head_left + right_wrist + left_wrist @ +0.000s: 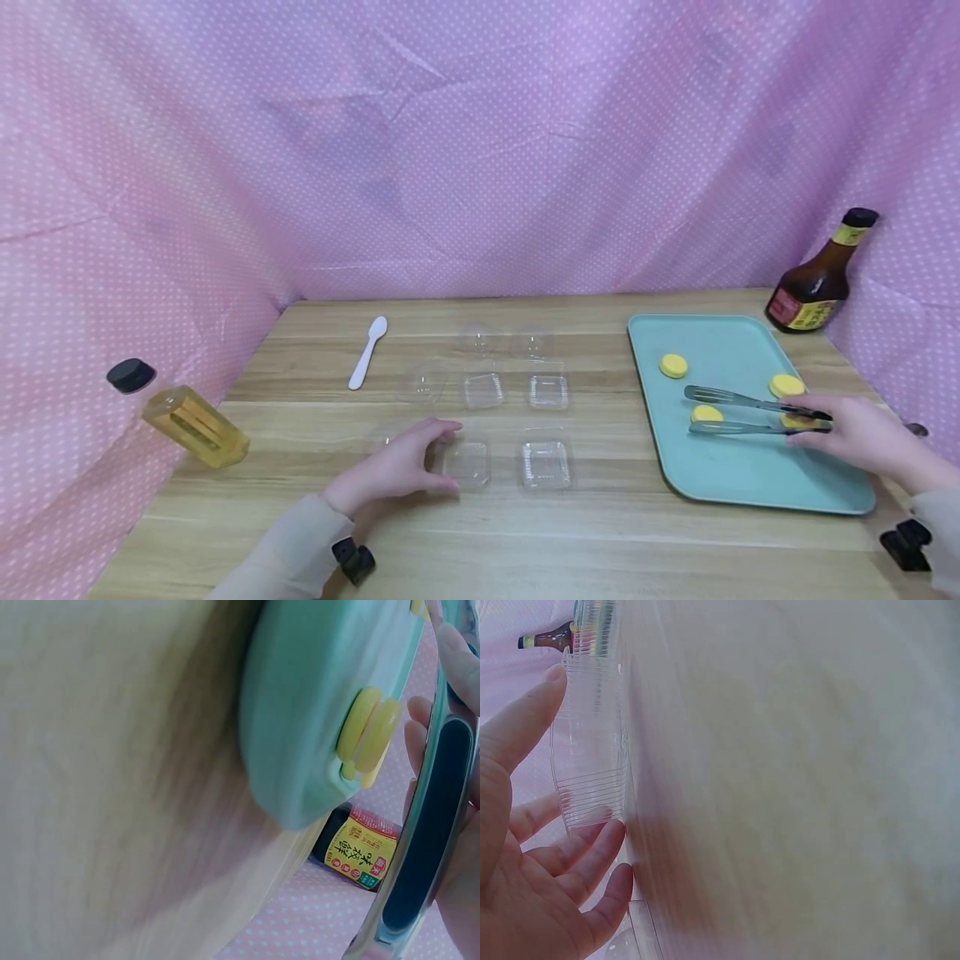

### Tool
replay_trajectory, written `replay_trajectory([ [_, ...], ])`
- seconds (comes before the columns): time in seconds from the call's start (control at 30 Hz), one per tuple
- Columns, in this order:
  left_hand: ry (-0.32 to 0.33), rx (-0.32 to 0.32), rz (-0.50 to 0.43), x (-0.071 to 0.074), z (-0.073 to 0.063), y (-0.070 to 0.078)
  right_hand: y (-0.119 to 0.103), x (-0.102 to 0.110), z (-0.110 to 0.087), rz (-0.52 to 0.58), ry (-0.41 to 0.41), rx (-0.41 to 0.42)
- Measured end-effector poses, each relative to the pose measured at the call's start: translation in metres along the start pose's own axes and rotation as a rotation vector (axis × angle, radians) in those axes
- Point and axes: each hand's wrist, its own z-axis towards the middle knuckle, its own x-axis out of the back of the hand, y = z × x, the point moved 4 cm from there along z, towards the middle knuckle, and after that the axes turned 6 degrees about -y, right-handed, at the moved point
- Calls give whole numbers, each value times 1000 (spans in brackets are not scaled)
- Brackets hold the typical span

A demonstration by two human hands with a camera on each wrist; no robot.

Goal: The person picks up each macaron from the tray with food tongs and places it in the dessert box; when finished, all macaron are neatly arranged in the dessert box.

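Observation:
My left hand (401, 462) spreads thumb and fingers around the near-left clear plastic box (468, 464). In the left wrist view, the thumb is by one end of that box and the fingertips lie at its ribbed wall (592, 799). My right hand (858, 433) grips a pair of metal tongs (738, 400) with dark handle grips (431, 825). The tongs' arms are spread apart over the teal tray (750, 475). Several yellow macarons lie on the tray: one at the back left (673, 365), one at the right (787, 385), others partly behind the tongs.
More clear boxes (546, 463) stand mid-table, with clear domed pieces (477, 337) behind and to the left. A white spoon (366, 358) lies at the back left. A bottle of yellow liquid (197, 425) is at the left, a brown sauce bottle (813, 287) at the back right.

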Motion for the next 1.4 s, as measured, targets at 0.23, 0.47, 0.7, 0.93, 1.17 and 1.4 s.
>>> replay_trajectory([
  [0.23,-2,-2,-15,-2,1,-2,1,1,-1,-44,71,34],
  [0.47,-2,8,-22,-2,1,-3,1,2,0,-56,54,16],
  [0.7,-2,7,-17,-1,1,-2,-2,5,-1,-72,48,13],
  [0.93,0,-4,-5,-2,1,-2,-2,4,-2,-74,74,16],
  [1.17,-17,6,-28,-3,2,-3,-7,4,-3,-47,112,28],
  [1.4,-30,0,-24,0,4,-3,-25,11,3,-20,265,187],
])
